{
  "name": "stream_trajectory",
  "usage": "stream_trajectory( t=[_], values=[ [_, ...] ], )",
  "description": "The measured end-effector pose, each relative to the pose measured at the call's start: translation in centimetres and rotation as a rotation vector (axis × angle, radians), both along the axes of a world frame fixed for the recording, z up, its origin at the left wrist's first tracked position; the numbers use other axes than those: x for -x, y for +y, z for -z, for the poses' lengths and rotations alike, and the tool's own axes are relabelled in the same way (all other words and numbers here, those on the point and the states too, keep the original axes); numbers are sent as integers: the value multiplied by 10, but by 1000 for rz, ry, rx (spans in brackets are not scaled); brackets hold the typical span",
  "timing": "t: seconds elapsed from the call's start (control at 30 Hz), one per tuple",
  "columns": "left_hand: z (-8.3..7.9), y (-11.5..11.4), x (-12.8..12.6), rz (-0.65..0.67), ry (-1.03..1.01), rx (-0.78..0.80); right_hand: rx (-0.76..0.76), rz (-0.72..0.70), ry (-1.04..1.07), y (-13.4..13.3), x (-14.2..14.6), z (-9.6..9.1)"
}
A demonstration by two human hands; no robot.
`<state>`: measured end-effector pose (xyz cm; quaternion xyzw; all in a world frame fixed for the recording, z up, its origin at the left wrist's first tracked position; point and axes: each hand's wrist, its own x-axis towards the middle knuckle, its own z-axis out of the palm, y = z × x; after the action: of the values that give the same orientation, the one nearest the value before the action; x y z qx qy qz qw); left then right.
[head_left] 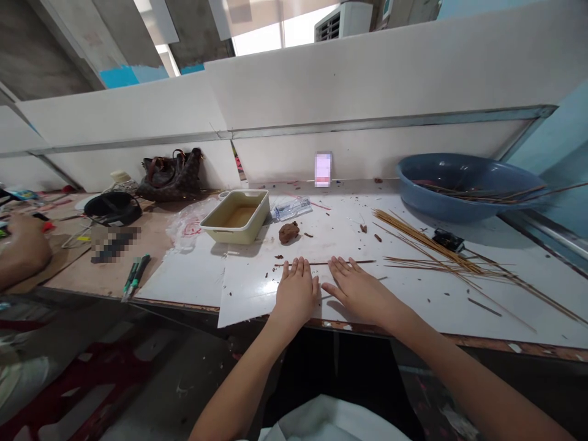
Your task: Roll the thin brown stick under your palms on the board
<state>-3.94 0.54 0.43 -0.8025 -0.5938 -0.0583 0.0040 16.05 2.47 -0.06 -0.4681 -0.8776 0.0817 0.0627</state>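
Observation:
Both hands lie flat on the white board. Under the fingertips of my left hand (296,291) and my right hand (353,285) runs a thin dark brown stick (320,263), its ends showing on both sides. The fingers of each hand are stretched out, palms down, with the thumbs pointing toward each other. Just beyond my left hand sits a lump of brown clay-like material (288,232), with small crumbs around it. To the right of my right hand lie several thin tan sticks (427,242), loosely bundled and fanned out.
A cream tub of brownish liquid (235,236) stands at back left, beside a clear plastic packet (293,209). A large blue basin (459,205) holding sticks is at right. A phone (323,169) leans on the partition. Green-handled pliers (136,275), a handbag (172,177) and another person's hand (27,245) are left.

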Motion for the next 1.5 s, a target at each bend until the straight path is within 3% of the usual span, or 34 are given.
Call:
stream_trajectory(
  t=[0.27, 0.37, 0.47, 0.57, 0.73, 0.87, 1.03, 1.2, 1.5],
  values=[
    [3, -24, 11, 27, 5, 3, 33, 29, 12, -2, -2, 10],
    [-9, -8, 27, -52, -16, -8, 25, 27, 19, -8, -3, 12],
    [-30, 21, 54, -338, -94, -60, 39, 41, 35, -10, -4, 9],
    [-49, 45, 82, -427, -107, -64, 66, 43, 25, -11, -4, 6],
    [-66, 60, 91, -226, -130, -5, 49, 37, 4, -12, -5, 7],
    [-70, 82, 66, -5, -86, -43, 31, 22, 24, -11, -6, 11],
    [-65, 134, 39, 197, 5, -68, 6, 25, 23, -11, -4, 15],
    [-52, 159, 24, 287, 77, -106, 16, 42, 34, -14, -4, 14],
    [-41, 162, 18, 314, -9, -67, -12, 13, 75, -13, -7, 17]
  ],
)
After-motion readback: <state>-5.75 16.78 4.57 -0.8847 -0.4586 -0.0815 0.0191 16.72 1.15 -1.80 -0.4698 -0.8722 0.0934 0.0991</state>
